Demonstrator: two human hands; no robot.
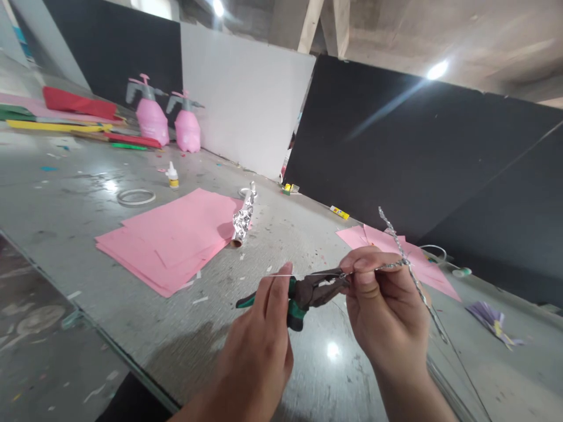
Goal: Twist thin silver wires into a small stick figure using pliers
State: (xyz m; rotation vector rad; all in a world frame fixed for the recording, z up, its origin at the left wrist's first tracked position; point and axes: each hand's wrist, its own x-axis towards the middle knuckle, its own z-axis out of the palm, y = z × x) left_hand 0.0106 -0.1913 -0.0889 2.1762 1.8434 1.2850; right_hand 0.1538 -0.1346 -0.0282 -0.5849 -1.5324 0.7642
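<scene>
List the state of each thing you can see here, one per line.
Left hand: gripping the pliers
Pliers: closed, tips beside the twisted wire
Right hand: pinching the twisted wire
Twisted wire: silver, bent
Foil tube: crumpled, lying at the paper's edge
Pink paper: stacked flat
Glue bottle: upright, capped
Spray bottles: upright
Tape roll: lying flat

Bare L hand [257, 351], R hand [389, 310]
</scene>
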